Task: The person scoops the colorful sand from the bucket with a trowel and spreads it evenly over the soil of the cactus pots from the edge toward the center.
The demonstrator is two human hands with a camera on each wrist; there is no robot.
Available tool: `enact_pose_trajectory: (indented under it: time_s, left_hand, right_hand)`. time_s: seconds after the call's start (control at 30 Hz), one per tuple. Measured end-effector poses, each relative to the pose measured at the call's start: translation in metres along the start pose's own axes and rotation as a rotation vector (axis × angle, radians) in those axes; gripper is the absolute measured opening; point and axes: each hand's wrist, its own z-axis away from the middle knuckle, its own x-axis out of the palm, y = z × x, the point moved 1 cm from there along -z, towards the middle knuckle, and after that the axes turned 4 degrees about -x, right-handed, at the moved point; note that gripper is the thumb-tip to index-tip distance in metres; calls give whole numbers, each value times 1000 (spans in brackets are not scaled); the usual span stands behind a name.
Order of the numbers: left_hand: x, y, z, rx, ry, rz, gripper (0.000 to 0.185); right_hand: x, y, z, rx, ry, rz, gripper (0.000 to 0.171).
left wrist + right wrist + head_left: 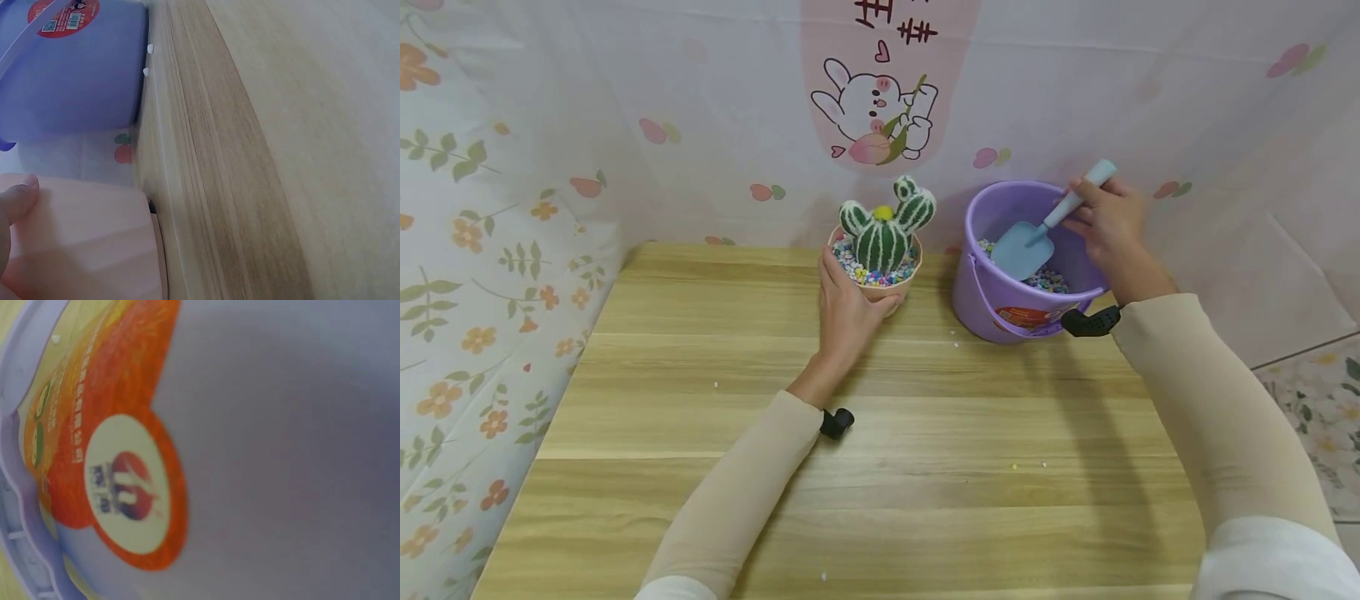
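My left hand (842, 310) grips a peach-coloured flower pot (880, 293) from the near left side, thumb along its front wall. In the pot a knitted green-and-white cactus (882, 248) with a yellow top stands upright, ringed by multicoloured pebbles (853, 265). Over a purple bucket (973, 296) to the right, my right hand (1111, 218) holds a light blue toy shovel (1021, 252) by its handle. The shovel's blade dips inside the bucket, close over more coloured pebbles (1051, 283). In the left wrist view, my thumb (20, 199) presses on the pot.
The bucket's handle (988, 302) hangs down its front, by a red label (1022, 317). A few stray pebbles (1015, 466) lie on the wooden table (925, 517). Behind the table hangs a printed cloth (700, 125) with a rabbit picture.
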Motion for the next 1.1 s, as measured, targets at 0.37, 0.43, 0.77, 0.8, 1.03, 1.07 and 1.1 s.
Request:
enact_pose_trajectory:
  time_s: [0.37,0.43,0.77,0.8,1.03,1.07,1.1]
  left_hand:
    - [2,0,-3,-11,-6,-22,130]
    - [2,0,-3,-13,-13,-22,130]
    - [3,0,-5,-9,-17,-27,130]
    - [3,0,-5,-9,-17,-28,130]
    - [1,-2,-5,-4,-30,-14,130]
    - [1,-2,-5,-2,-34,-10,130]
    - [0,-3,-4,0,-41,-10,130]
  right_hand:
    - [5,10,-3,79,-46,267,64]
    - [5,10,-4,90,-46,287,67]
    - [3,7,-3,125,-87,336,37]
    - [3,6,-3,132,-95,338,34]
    - [0,-1,0,179,-165,359,24]
    - [-1,-3,1,186,-167,357,27]
    - [-2,-4,2,191,-165,356,32]
